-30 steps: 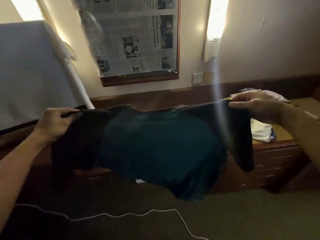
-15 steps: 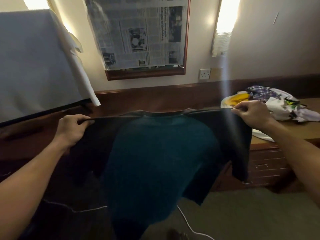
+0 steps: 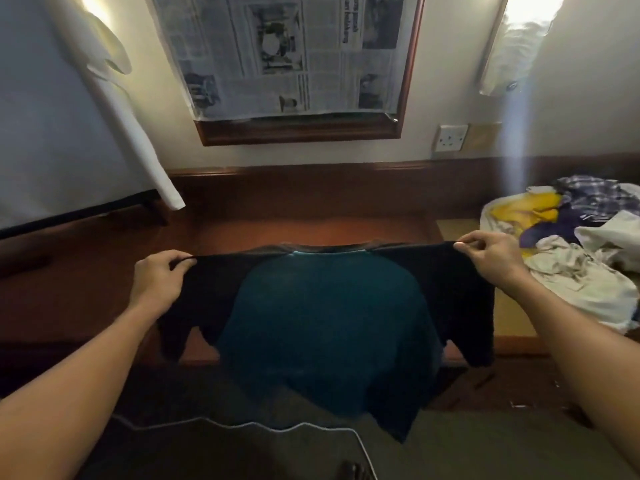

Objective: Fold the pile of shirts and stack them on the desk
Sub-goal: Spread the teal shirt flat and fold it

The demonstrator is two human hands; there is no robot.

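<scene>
Teal-bodied, black-sleeved shirt [image 3: 322, 327] hangs spread before the wooden desk [image 3: 311, 230] as we pinch its shoulders, left hand [image 3: 157, 278] and right hand [image 3: 491, 254] fingers curled tight on the fabric.

Cream wall [image 3: 588, 98], newspaper-covered wood frame [image 3: 298, 131] at 12 o'clock, glowing lamp [image 3: 533, 8] at 1, white socket [image 3: 450, 137] at 2, dark wood surface [image 3: 311, 226] mid-frame, olive carpet [image 3: 485, 452] at 6.

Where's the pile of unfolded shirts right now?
In the head view the pile lies on the desk at the far right, just beyond the right hand and below the wall socket.
</scene>
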